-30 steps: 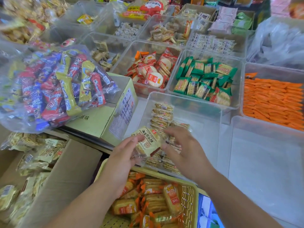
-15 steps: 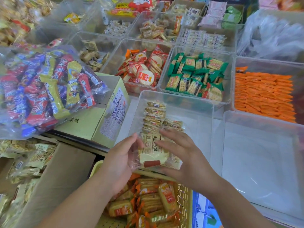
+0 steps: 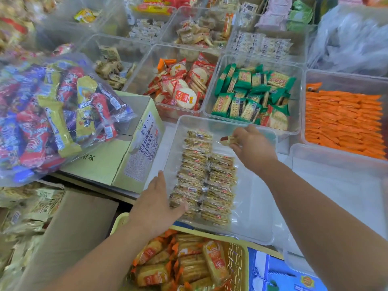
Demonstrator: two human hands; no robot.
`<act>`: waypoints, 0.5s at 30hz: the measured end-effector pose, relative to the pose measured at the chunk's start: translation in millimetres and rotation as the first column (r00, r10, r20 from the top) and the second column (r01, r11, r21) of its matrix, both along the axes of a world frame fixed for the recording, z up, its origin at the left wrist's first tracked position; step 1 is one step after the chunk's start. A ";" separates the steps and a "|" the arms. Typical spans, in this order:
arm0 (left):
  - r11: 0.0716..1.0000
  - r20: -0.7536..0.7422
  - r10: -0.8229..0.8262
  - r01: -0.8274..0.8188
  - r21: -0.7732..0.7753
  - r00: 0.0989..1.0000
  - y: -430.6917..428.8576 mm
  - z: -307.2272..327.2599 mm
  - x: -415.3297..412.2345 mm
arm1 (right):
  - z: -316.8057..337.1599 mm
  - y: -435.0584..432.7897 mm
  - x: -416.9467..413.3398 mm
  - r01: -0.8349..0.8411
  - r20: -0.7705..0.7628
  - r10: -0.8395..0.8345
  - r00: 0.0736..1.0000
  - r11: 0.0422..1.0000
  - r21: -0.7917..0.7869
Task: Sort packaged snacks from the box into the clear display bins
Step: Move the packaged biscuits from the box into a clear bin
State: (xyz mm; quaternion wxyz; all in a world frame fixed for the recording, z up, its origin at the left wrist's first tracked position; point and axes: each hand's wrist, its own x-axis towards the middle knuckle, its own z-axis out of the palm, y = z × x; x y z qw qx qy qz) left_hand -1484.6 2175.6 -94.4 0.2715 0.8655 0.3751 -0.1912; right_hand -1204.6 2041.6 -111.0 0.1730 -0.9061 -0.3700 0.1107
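Note:
A clear display bin (image 3: 254,211) in front of me holds two rows of tan cracker packets (image 3: 201,175). My right hand (image 3: 252,148) is over the far end of the shorter right row and pinches one cracker packet (image 3: 226,140) with a red end. My left hand (image 3: 155,204) lies at the bin's near left corner with straight fingers, its thumb touching the nearest packets. An open cardboard box (image 3: 69,227) with more yellowish packets (image 3: 27,208) stands at the lower left.
A yellow basket (image 3: 235,259) of orange-wrapped snacks sits below the bin. A green carton (image 3: 117,162) carries a big bag of mixed bars (image 3: 52,114). Bins of red (image 3: 182,87), green (image 3: 252,95) and orange (image 3: 340,120) packets stand behind; another clear bin (image 3: 340,185) is at the right.
Both hands held one packet at the bin's near edge. My right hand has carried it forward over the right row; my left hand has let go and stays at the near left corner.

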 end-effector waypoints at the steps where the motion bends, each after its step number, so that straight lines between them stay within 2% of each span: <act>1: 1.000 -0.016 -0.012 0.012 0.020 1.000 -0.4 -2.2 -0.2 | -8.7 6.0 4.1 -0.019 -0.014 0.018 1.000 0.995 -0.099; 3: 0.998 -0.036 -0.028 0.030 0.061 0.999 -0.1 -4.0 0.1 | -24.2 16.7 8.1 -0.086 -0.101 0.066 0.993 0.975 -0.206; 7: 0.991 -0.074 -0.079 0.086 0.104 0.994 1.0 -5.0 0.1 | -41.0 30.0 12.4 -0.185 -0.284 0.107 0.953 0.946 -0.267; 10: 0.985 -0.085 -0.104 0.114 0.130 0.991 0.5 -6.6 1.3 | -43.5 36.4 15.2 -0.232 -0.332 0.136 0.933 0.935 -0.269; 15: 0.975 -0.104 -0.122 0.139 0.172 0.987 2.1 -10.9 2.1 | -48.3 43.7 6.4 -0.218 -0.374 0.110 0.921 0.941 -0.258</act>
